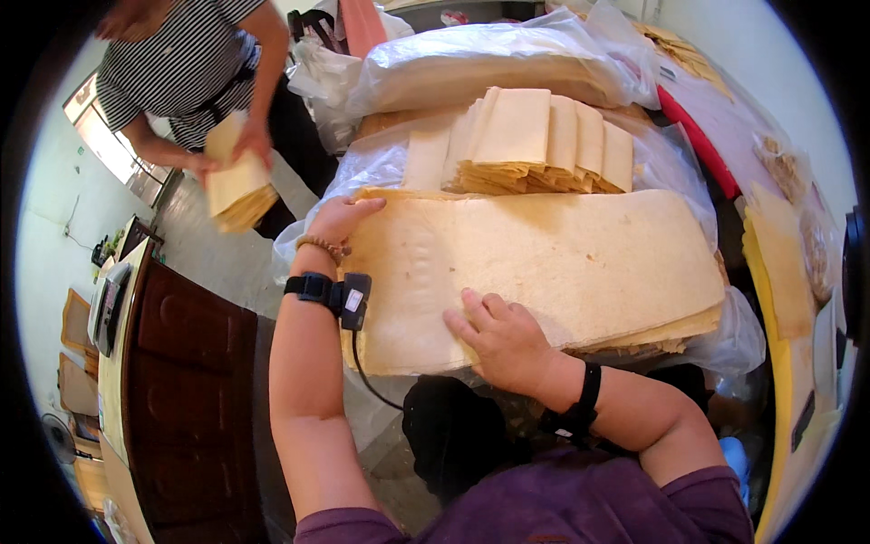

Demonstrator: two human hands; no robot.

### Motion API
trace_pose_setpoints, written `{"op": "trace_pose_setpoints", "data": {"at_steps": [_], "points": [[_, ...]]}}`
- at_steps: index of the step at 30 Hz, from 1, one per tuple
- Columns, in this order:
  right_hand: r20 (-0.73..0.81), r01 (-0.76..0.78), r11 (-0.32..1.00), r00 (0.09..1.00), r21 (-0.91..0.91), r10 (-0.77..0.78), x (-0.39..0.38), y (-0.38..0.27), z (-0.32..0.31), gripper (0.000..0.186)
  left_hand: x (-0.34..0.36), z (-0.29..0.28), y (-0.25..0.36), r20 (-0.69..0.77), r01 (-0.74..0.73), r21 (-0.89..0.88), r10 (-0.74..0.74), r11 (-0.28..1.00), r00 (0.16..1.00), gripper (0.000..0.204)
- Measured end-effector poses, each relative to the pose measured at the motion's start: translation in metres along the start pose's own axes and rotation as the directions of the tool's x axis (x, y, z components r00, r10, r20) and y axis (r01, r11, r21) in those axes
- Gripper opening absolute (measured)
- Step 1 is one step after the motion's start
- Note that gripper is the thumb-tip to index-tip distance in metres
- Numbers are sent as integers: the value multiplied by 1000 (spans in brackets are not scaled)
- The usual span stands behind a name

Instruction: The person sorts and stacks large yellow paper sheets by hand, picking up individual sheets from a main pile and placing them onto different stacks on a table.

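Observation:
A broad, pale yellow sheet [544, 263] lies on top of a stack of similar sheets in front of me; I cannot tell its material. At its far left corner is my left hand [344, 220], closed on the edge, the thumb over the top and the other fingers mostly hidden. My right hand [507, 344] rests palm down on the sheet near its front edge, with fingers apart and nothing held. Just beyond the sheet, several folded bundles [517, 131] of the same yellow material lean overlapped on one another.
At the upper left, a person in a striped shirt [177, 68] holds a folded yellow bundle [240, 190]. A long plastic-wrapped pile [489, 68] lies at the back. Left stands a dark wooden cabinet [190, 390]. More yellow sheets [779, 263] lie along the right.

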State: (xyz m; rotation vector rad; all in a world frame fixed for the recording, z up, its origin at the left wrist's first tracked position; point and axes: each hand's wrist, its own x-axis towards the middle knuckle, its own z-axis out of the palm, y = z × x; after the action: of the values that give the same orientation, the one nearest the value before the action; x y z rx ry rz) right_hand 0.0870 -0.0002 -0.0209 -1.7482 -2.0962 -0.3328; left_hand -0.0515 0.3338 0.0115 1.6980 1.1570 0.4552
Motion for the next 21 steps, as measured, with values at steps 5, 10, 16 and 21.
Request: {"op": "trace_pose_setpoints", "data": {"at_steps": [5, 10, 16, 21], "points": [[-13, 3, 1000, 1000, 3, -3, 2, -5, -2, 67, -28, 7, 11, 2, -116, 468, 130, 876, 991, 34], [-20, -51, 997, 998, 56, 53, -5, 7, 4, 60, -124, 49, 71, -83, -417, 792, 755, 446, 650, 24], [196, -112, 981, 977, 157, 80, 2, 4, -8, 66, -202, 53, 73, -57, -562, 676, 794, 477, 605, 23], [274, -97, 986, 960, 132, 58, -9, 18, -23, 73, -216, 46, 69, 49, -644, 520, 733, 561, 678, 23]]}}
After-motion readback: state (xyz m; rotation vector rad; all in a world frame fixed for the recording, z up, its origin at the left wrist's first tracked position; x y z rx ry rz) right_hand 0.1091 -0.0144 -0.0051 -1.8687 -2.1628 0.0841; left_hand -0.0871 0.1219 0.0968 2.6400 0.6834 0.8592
